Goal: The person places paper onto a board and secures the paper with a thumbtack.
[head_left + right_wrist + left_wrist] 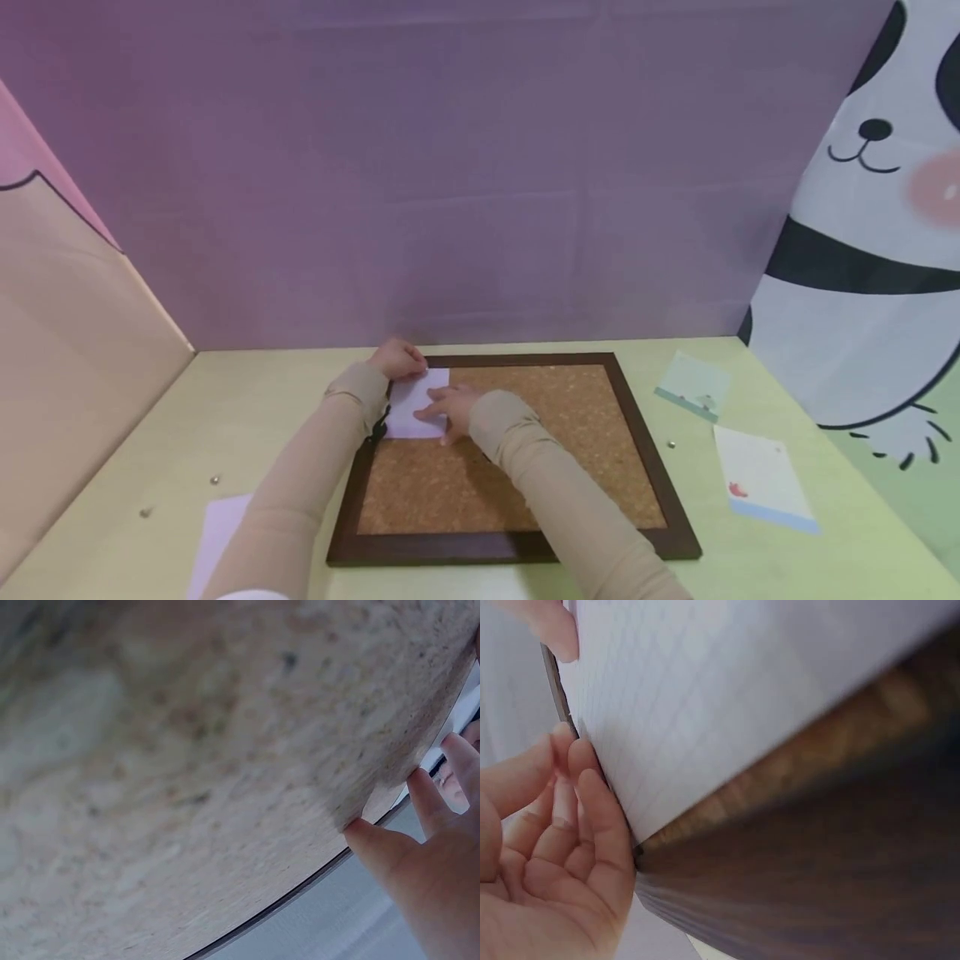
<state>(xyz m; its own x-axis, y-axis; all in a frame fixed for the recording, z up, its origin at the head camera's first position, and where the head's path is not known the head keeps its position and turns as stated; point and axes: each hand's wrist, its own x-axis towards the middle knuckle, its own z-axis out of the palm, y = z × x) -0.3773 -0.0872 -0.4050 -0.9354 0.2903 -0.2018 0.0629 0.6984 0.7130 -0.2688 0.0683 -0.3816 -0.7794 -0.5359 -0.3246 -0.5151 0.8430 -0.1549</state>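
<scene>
Your left grip (397, 360) curls, thumb and fingertips close together, at the paper's (412, 407) far-left corner; you can't tell whether they pinch anything. Your right grip (459, 408) spreads over the paper, which lies on the board's (420, 547) far-left corner, near the counter's (142, 433) far edge. Easing that hold unevenly could skew it. Your left sleeve (285, 500) partly hides the near-left sheet (216, 533), cut off below.

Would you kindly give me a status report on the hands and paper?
Left hand at upper left corner of paper, grip unclear. Right hand on paper's right side, fingers spread. Paper on corkboard; nothing visibly in the way.
</scene>
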